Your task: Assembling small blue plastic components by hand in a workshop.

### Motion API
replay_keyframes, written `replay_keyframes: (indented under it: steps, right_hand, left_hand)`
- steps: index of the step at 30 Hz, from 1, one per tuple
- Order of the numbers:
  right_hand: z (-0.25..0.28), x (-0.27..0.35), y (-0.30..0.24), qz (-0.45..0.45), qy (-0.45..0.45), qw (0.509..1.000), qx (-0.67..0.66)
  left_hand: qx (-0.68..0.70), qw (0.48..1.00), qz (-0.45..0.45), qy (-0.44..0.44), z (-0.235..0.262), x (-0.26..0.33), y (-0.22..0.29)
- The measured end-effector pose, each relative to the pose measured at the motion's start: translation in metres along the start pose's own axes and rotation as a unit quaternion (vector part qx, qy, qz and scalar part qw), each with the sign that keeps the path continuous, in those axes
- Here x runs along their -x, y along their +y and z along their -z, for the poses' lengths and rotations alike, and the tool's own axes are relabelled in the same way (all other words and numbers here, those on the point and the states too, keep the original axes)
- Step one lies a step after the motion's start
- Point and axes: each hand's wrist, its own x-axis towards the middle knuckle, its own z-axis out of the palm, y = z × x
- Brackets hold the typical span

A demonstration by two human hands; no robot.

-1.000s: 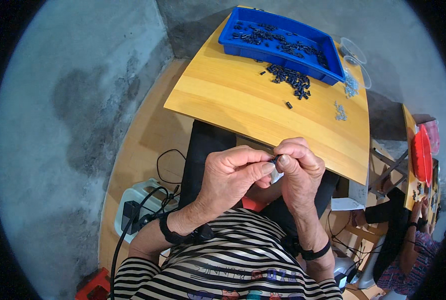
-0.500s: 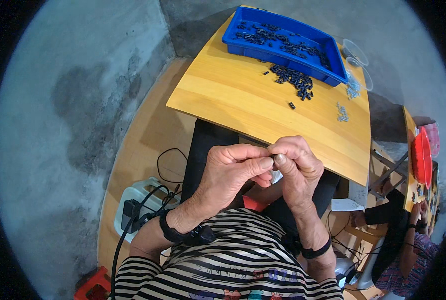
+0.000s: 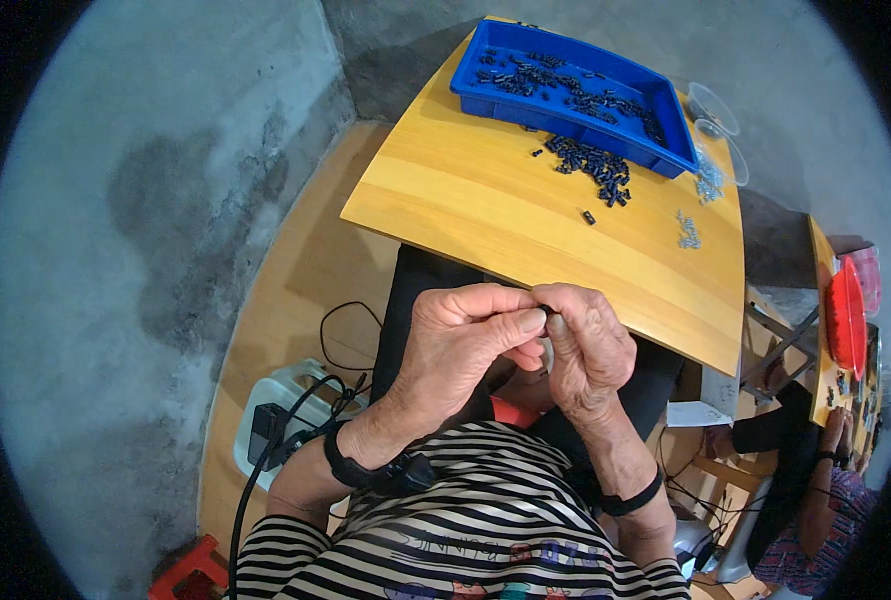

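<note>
My left hand and my right hand meet above my lap, just off the near edge of the table. Both are closed in a pinch, fingertips touching, around a small black part that they mostly cover. On the tabletop beyond lies a loose heap of small black parts, with one single black piece nearer to me. To its right is a little scatter of small silvery pieces.
A blue tray holding many black parts stands at the far side of the wooden table. Clear plastic tubs sit beside it. At right, another person's hands work near a red basin. Cables run by my left arm.
My right hand has turned slightly at the wrist, its fingers folding further over the part. The left hand keeps its pinch almost unchanged. The whole view has shifted a little.
</note>
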Motion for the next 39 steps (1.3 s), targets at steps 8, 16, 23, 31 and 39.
replay_keyframes:
  steps: [8, 16, 23, 31, 39]
  right_hand:
    - [0.0, 0.009, 0.009, -0.07, -0.025, 0.996, -0.049]
    - [0.013, -0.007, -0.001, -0.368, -0.036, 0.84, -0.398]
    - [0.016, -0.012, -0.004, -0.478, -0.042, 0.733, -0.483]
    - [0.014, -0.009, 0.0, -0.476, -0.055, 0.717, -0.506]
    - [0.019, -0.017, 0.006, -0.481, -0.072, 0.732, -0.477]
  left_hand:
    - [-0.067, 0.997, -0.026, 0.021, 0.004, -0.007, -0.012]
    - [-0.191, 0.974, -0.123, 0.021, 0.0, -0.006, -0.005]
    - [-0.186, 0.969, -0.159, 0.013, -0.002, -0.003, -0.007]
    - [-0.167, 0.981, -0.101, 0.004, -0.001, -0.002, -0.003]
    - [-0.075, 0.997, 0.022, -0.008, 0.001, -0.003, 0.003]
